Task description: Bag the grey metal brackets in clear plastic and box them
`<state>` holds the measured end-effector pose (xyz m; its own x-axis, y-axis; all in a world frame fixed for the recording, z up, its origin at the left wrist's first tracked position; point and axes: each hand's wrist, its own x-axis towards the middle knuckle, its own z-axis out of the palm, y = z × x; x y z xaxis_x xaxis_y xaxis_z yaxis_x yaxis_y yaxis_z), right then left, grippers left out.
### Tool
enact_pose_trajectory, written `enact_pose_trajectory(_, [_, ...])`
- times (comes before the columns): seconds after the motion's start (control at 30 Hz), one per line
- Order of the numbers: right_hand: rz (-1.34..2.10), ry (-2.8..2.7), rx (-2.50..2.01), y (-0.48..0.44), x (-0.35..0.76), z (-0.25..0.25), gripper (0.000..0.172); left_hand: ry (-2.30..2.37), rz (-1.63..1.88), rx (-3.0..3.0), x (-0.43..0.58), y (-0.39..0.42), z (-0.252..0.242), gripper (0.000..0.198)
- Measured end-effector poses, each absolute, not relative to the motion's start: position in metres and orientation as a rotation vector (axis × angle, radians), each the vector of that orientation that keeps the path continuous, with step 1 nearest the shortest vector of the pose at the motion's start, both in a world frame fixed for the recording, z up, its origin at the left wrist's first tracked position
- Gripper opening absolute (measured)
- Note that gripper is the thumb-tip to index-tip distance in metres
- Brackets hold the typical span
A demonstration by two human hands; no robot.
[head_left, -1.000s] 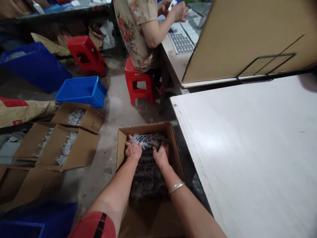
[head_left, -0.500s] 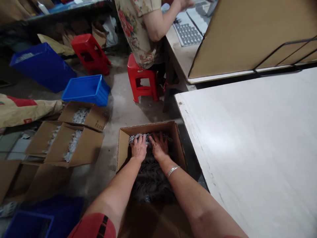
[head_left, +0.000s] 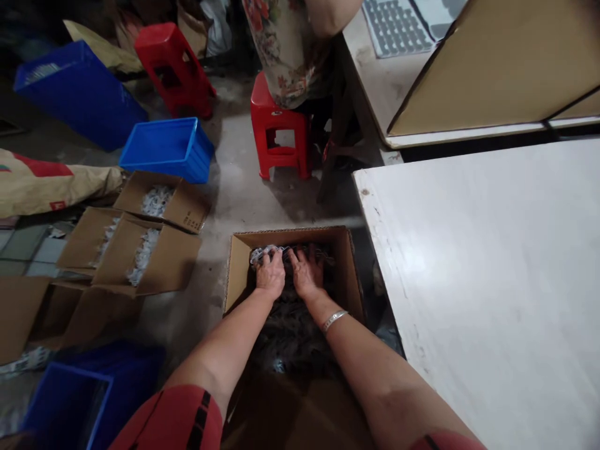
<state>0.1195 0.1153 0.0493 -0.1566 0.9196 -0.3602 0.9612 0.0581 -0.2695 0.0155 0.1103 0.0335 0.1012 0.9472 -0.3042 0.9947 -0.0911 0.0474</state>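
Note:
Below me stands an open cardboard box (head_left: 357,284) filled with rows of small dark pieces (head_left: 297,331) whose kind I cannot make out. Paler grey pieces (head_left: 257,254) lie along its far inside edge. My left hand (head_left: 270,275) rests palm down on the far row, its fingers apart and touching the pale pieces. Beside it, my right hand (head_left: 307,273), with a silver bracelet on the wrist, presses on the darker pieces with spread fingers. Neither hand visibly grips anything. The near end of the box is in shadow.
A white table (head_left: 473,250) borders the box on the right. Cardboard boxes of pale pieces (head_left: 145,256) and blue bins (head_left: 164,147) stand at left. Ahead, a person in a floral shirt (head_left: 285,59) sits on a red stool (head_left: 281,134) at another table.
My view has tipped down and shifted left, so surroundings appear higher and further right. Both hands stay on the far row in the box, fingers still spread.

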Motion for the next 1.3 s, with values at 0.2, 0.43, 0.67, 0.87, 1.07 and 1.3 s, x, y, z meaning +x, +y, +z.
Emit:
enact_pose_trajectory(0.2, [-0.797, 2.179, 1.953, 0.115, 0.117, 0.067, 0.052, 1.971, -0.254, 2.103, 0.009, 0.111, 0.029, 0.052])
enact_pose_trajectory(0.43, [-0.711, 2.463, 2.162, 0.087, 0.159, 0.142, 0.055, 1.955, -0.227, 2.14, 0.01, 0.102, 0.039, 0.052])
enact_pose_trajectory(0.67, [-0.314, 3.073, 2.127, -0.013, 0.226, 0.188, 0.041, 2.009, -0.312, 2.091, 0.016, 0.094, 0.046, 0.073])
enact_pose_trajectory(0.87, [-0.553, 3.228, 1.881, -0.135, 0.249, 0.183, 0.034, 2.107, -0.298, 2.11, 0.032, 0.066, 0.067, 0.078])
enact_pose_trajectory(1.07, [-0.283, 3.092, 2.253, -0.282, 0.251, 0.194, 0.027, 2.103, 0.225, 2.316, 0.079, 0.006, 0.136, 0.046])
enact_pose_trajectory(1.3, [0.373, 2.397, 2.828, -0.432, 0.25, 0.173, 0.022, 0.983, 1.154, 2.696, 0.166, -0.128, 0.184, 0.033])
